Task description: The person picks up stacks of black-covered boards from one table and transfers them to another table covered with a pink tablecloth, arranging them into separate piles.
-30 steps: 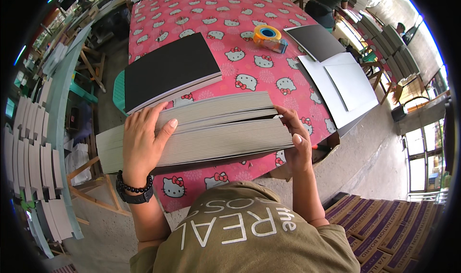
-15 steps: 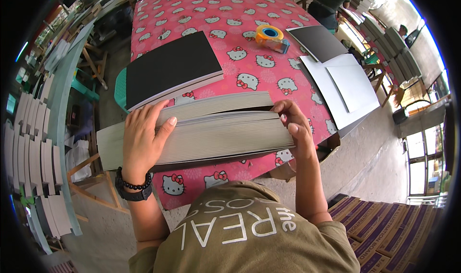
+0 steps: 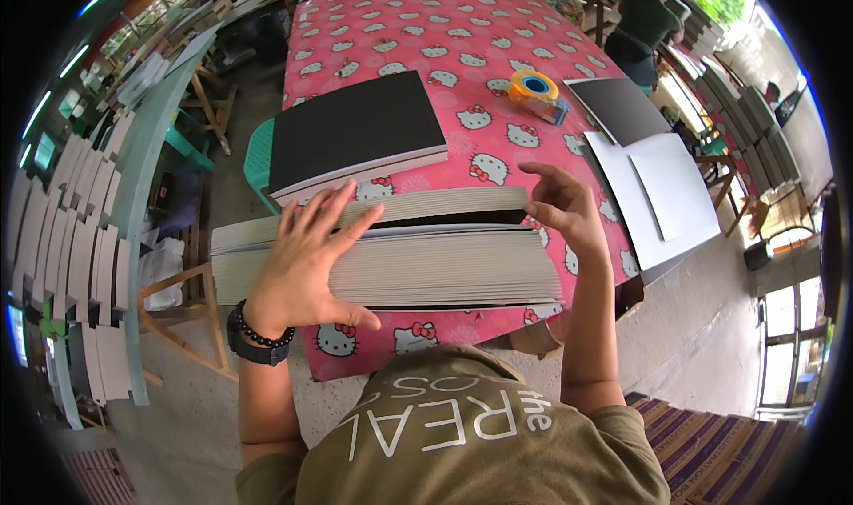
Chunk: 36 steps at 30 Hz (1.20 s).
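Note:
A thick stack of pale boards [image 3: 444, 265] lies across the near end of the table, its layered edges facing me. A dark gap parts its far, thinner section [image 3: 444, 205] from the near one at the right end. My left hand [image 3: 306, 256] rests on the stack's left half with fingers spread and thumb stretched toward the near edge. At the far right corner is my right hand [image 3: 569, 207]; its thumb tip is by the gap and its index finger is raised apart from it, with nothing between them. Beyond the stack lies a pile of black-topped boards [image 3: 355, 132].
A yellow tape dispenser [image 3: 538, 92] stands farther back on the pink patterned tablecloth [image 3: 400, 52]. White sheets [image 3: 653, 203] and a dark grey board [image 3: 619, 110] lie along the right edge. Purple-and-brown cartons [image 3: 711, 456] are at lower right. Another person [image 3: 644, 25] stands at far right.
My left hand has opened wider over the stack. My right hand's fingers have come off the right end and moved to the far corner. The view has shifted, moving everything rightward.

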Motion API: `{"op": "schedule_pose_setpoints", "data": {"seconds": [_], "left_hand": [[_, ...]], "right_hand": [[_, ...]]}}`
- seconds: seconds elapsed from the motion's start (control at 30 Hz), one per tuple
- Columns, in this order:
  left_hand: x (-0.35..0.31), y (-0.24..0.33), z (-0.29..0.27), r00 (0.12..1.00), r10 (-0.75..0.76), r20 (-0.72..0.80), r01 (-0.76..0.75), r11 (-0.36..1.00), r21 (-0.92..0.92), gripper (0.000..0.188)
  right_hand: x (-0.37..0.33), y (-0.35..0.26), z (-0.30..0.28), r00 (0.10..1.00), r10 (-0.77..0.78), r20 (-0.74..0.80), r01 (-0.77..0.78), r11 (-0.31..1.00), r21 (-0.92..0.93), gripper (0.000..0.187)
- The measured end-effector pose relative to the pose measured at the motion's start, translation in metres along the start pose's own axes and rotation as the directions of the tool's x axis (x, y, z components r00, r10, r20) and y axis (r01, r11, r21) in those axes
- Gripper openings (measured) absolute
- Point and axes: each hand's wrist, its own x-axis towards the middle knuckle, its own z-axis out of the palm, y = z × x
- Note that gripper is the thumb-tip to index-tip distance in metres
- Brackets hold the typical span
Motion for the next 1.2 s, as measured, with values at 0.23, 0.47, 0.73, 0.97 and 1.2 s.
{"op": "schedule_pose_setpoints", "data": {"seconds": [0.23,0.47,0.73,0.97,1.2], "left_hand": [[0.001,0.006,0.000,1.000,0.013,-0.015,-0.013,1.000,0.028,0.086],[-0.008,0.026,0.008,0.991,-0.009,-0.135,0.001,0.998,-0.062,0.076],[-0.021,0.024,0.018,0.983,-0.036,-0.180,0.031,0.999,-0.035,0.076],[-0.026,0.024,0.023,0.975,-0.072,-0.211,0.060,0.996,-0.061,0.073],[-0.006,0.024,0.024,0.979,-0.013,-0.204,-0.001,0.998,-0.067,0.075]], "right_hand": [[0.029,0.036,0.013,0.845,-0.531,-0.063,0.476,0.799,-0.367,0.049],[0.067,0.079,0.046,0.915,-0.238,-0.325,0.312,0.929,0.199,0.054],[-0.019,0.059,-0.115,0.718,-0.244,-0.652,0.333,0.943,0.013,0.043],[-0.108,0.122,-0.218,0.474,0.215,-0.854,-0.112,0.977,0.184,0.065],[-0.211,0.229,-0.302,0.511,-0.126,-0.850,-0.813,0.252,-0.526,0.061]]}}
